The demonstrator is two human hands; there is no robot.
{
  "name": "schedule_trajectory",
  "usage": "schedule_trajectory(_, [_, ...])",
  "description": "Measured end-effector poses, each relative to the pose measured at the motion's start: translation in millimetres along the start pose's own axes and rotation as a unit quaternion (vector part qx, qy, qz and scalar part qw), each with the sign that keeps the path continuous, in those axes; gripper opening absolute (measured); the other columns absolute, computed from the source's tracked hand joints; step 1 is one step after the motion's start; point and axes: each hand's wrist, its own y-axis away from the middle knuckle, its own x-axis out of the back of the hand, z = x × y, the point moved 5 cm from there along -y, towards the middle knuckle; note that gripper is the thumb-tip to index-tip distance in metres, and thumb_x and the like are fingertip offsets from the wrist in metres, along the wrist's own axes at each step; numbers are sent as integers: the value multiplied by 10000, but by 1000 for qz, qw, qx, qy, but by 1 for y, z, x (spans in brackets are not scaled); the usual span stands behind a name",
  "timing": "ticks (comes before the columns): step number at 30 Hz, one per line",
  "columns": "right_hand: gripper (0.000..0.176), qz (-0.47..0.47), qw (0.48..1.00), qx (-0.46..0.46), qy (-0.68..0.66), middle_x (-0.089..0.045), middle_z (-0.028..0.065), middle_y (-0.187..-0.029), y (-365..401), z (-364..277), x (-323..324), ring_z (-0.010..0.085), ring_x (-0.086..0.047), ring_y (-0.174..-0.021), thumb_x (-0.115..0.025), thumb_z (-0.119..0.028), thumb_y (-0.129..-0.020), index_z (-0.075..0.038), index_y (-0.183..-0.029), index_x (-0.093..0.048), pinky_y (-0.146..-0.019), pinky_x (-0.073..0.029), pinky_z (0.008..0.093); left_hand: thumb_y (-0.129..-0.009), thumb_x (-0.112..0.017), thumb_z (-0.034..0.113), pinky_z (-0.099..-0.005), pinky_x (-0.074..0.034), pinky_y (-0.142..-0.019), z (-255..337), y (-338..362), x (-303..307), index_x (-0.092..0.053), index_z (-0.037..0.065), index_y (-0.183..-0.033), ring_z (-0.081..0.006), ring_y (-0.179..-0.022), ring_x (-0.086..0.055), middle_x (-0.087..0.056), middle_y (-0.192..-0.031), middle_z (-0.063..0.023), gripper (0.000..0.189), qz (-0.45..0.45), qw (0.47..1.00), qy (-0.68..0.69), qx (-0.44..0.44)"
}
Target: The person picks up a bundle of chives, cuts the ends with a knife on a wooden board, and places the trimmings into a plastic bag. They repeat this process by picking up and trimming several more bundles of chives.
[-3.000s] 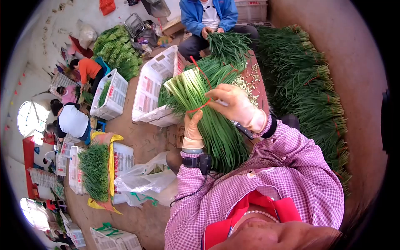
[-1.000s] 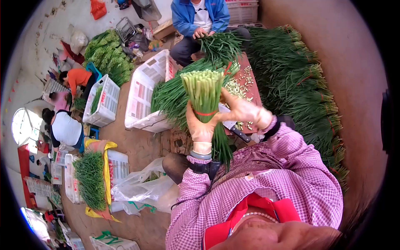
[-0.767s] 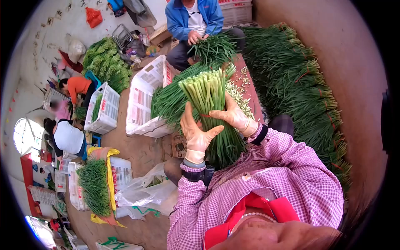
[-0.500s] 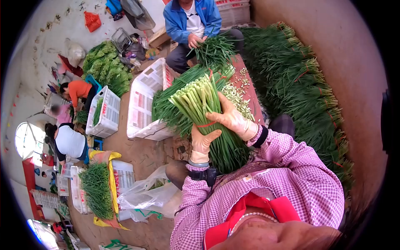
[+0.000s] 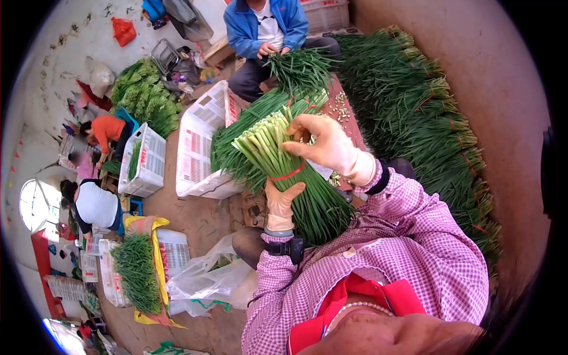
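Observation:
A thick bundle of garlic chives [image 5: 307, 198], pale stalk ends up and green leaves toward my lap, is tied with a red band [image 5: 288, 172]. My left hand [image 5: 280, 204], in a pale glove, grips it from the left just below the band. Above the band, my gloved right hand [image 5: 331, 148] has its thumb and fingers curled in a pinch against the right edge of the stalks. Whatever lies between those fingertips is too small to make out. More chives [image 5: 248, 139] lie behind the bundle, by a reddish board [image 5: 353, 121] with cut stalk bits on it.
A white crate [image 5: 198, 133] stands left of the chives. Facing me sits a person in a blue jacket [image 5: 239, 32] holding chives. Tied chive bundles [image 5: 414, 112] line the right wall. Clear plastic [image 5: 207, 278] lies lower left; other people work at far left.
My right hand has left the bundle's side near the band and moved up to the stalks, its fingers now curled. My left hand keeps its grip.

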Motion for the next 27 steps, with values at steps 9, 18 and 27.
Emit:
schedule_trajectory(9, [313,50,998,4,28,-586,87,-799,2,8,-7,195,-599,-728,-750,-107,-773,-33,-1043,-611,-648,-479,310,-662,-901,181,-324,-508,-911,0,3,-8,-496,-7,-1295,-207,-1027,-620,-621,-1167,-88,775,-23,997,60,40])
schedule_trajectory(18, [595,37,969,152,193,-575,148,-1077,-8,-9,-2,336,-573,-1010,-817,-154,-655,-58,-1189,-573,-867,-475,416,-673,-885,165,-353,-531,-932,7,2,-21,-465,-2,-1321,-221,-1054,-627,-609,-1176,-90,790,-52,992,100,49])
schedule_trajectory(27, [384,31,975,168,141,-600,154,-1111,-16,-4,1,358,-595,-1021,-749,-100,-670,-33,-1016,-597,-869,-491,408,-707,-837,187,-352,-536,-869,-2,5,-14,-478,-20,-1302,-231,-1000,-637,-625,-1145,-105,725,-37,999,17,20])
